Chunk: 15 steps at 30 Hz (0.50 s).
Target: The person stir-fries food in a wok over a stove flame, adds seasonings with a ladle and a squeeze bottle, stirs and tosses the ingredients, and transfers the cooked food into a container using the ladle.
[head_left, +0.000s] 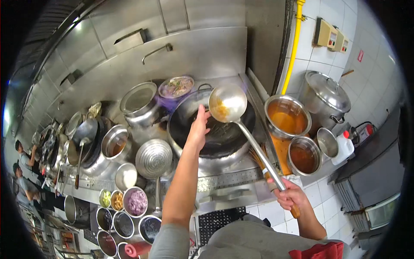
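Note:
My right hand (290,196) is wrapped round the handle of a long metal ladle (230,108), near its wooden end. The ladle's round bowl is raised above a large dark wok (185,123), with a yellowish-brown smear inside it. Over the wok's left part reaches my left hand (199,129), fingers stretched out and apart close to the ladle's bowl. Whether the fingertips touch the bowl I cannot tell. The ladle hides part of the wok's inside. Left of the wok lies a perforated skimmer (154,159).
To the right stand a bowl of orange liquid (288,116), a pot of reddish-brown liquid (304,157) and a lidded stockpot (325,97). Lower left are several containers, including chopped purple onion (135,202). A bowl of food (176,87) sits behind. Two people (28,183) stand far left.

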Each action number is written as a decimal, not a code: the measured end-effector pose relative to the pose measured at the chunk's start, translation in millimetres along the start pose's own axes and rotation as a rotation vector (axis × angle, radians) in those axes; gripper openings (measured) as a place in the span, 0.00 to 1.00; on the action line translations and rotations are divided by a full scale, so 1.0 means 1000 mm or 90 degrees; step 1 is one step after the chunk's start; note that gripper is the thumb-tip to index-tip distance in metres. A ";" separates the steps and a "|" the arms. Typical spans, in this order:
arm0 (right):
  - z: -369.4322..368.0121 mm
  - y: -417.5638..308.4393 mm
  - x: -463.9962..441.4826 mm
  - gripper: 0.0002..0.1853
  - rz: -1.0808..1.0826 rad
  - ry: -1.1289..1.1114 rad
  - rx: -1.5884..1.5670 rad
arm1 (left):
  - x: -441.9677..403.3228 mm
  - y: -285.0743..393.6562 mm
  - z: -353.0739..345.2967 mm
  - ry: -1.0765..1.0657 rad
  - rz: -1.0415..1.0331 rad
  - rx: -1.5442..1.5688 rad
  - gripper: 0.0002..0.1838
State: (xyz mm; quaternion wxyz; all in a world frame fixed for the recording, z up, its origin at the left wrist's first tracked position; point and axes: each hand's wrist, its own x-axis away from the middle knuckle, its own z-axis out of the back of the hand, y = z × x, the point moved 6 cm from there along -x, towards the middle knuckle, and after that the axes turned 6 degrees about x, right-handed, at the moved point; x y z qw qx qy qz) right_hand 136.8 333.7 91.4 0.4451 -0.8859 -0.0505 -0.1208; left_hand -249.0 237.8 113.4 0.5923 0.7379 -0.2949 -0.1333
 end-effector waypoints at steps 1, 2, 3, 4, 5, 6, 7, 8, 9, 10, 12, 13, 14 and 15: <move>0.002 -0.005 0.000 0.34 0.001 0.008 -0.002 | -0.017 0.011 -0.014 0.001 -0.016 0.028 0.51; 0.005 -0.010 0.001 0.33 -0.004 0.023 0.009 | -0.036 0.020 -0.023 -0.071 -0.029 0.059 0.50; 0.009 -0.017 0.001 0.33 -0.009 0.037 0.020 | -0.040 0.036 -0.034 -0.086 -0.051 0.106 0.49; 0.014 -0.023 -0.003 0.33 -0.016 0.048 0.031 | -0.041 0.052 -0.042 -0.098 -0.073 0.151 0.47; 0.019 -0.029 -0.008 0.33 -0.014 0.028 0.020 | -0.047 0.058 -0.037 -0.035 -0.107 0.105 0.45; 0.024 -0.036 -0.013 0.33 -0.015 0.018 0.027 | -0.040 0.066 -0.037 -0.028 -0.131 0.077 0.45; 0.029 -0.043 -0.019 0.33 -0.017 0.006 0.036 | -0.026 0.074 -0.032 -0.019 -0.156 0.050 0.45; 0.034 -0.050 -0.027 0.33 -0.020 -0.007 0.046 | -0.010 0.083 -0.027 -0.009 -0.183 0.022 0.45; 0.042 -0.056 -0.035 0.32 -0.039 0.001 0.060 | 0.005 0.086 -0.021 -0.010 -0.173 0.064 0.46; 0.044 -0.065 -0.045 0.32 -0.047 0.008 0.061 | 0.022 0.087 -0.014 -0.009 -0.164 0.107 0.47; 0.040 -0.088 -0.069 0.31 -0.070 0.015 0.069 | 0.069 0.091 -0.006 -0.069 -0.199 0.196 0.49; 0.036 -0.101 -0.084 0.31 -0.078 0.017 0.115 | 0.093 0.092 -0.004 -0.131 -0.250 0.199 0.54; 0.035 -0.108 -0.102 0.31 -0.072 -0.025 0.112 | 0.122 0.103 -0.011 -0.162 -0.257 0.148 0.61; 0.027 -0.118 -0.117 0.31 -0.102 -0.003 0.106 | 0.123 0.106 0.005 -0.132 -0.271 0.146 0.61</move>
